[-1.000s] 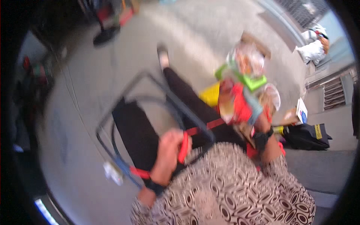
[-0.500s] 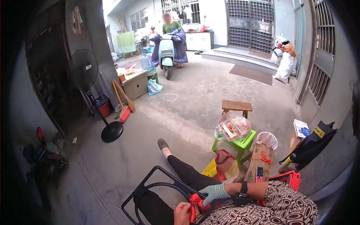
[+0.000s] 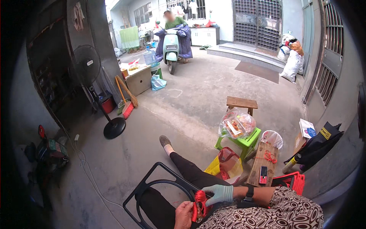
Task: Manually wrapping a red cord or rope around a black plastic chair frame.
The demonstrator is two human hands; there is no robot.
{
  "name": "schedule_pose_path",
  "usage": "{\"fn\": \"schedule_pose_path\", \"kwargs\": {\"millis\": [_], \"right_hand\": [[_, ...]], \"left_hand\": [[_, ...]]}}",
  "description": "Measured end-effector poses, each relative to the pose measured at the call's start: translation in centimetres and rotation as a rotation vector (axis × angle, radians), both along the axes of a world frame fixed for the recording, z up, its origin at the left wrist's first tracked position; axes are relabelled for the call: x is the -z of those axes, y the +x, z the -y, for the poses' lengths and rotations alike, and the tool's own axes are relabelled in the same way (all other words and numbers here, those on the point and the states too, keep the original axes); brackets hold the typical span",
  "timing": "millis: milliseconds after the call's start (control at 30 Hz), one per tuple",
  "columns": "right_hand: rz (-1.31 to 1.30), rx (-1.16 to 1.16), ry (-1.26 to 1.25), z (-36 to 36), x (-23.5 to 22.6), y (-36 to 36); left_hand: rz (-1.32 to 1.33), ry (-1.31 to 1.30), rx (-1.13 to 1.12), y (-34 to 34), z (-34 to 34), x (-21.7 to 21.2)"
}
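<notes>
I sit with my legs stretched out on the concrete floor, and a black metal frame (image 3: 152, 184) lies across my lap. My left hand (image 3: 184, 215), bare, grips the lower end of a bundle of red string (image 3: 199, 204) at the frame's near edge. My right hand (image 3: 219, 193) wears a pale green glove and a black wrist strap. Its fingers pinch the top of the same red bundle. Both hands meet at the bottom middle of the view.
To my right stand a green plastic stool (image 3: 249, 140) bearing a clear bag of goods, a wooden stool (image 3: 241, 103), a board (image 3: 256, 171) with a red phone, a yellow-and-red bag (image 3: 227, 164) and a red basket (image 3: 293, 180). A standing fan (image 3: 88, 65), a broom (image 3: 127, 104) and a person on a scooter (image 3: 171, 44) are farther off.
The view has swung up from my lap to the courtyard. My right hand has come down from near the stool to the red bundle, which my left hand still holds.
</notes>
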State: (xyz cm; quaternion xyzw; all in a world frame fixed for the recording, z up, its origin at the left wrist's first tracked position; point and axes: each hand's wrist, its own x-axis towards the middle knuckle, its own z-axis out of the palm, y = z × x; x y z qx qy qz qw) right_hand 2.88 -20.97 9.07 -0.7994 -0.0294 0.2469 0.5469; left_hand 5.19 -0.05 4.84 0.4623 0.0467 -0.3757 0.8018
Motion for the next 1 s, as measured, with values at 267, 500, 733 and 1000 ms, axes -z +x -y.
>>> {"fn": "schedule_pose_path", "kwargs": {"millis": [267, 500, 733, 1000], "right_hand": [[-0.127, 0.669, 1.402, 3.3, 5.5, 2.7], [0.243, 1.155, 1.342, 14.9, 4.3, 3.5], [0.26, 0.673, 0.257, 8.4, 4.4, 7.1], [0.883, -0.301, -0.671, -3.2, -0.7, 6.7]], "left_hand": [[-0.067, -0.087, -0.012, 0.8, -0.7, 3.0], [-0.113, -0.045, -0.031, 0.7, -0.7, 3.1], [-0.078, -0.072, 0.054, 0.5, 0.1, 1.5], [0.055, 0.138, 0.005, -0.1, 0.0, 3.5]]}}
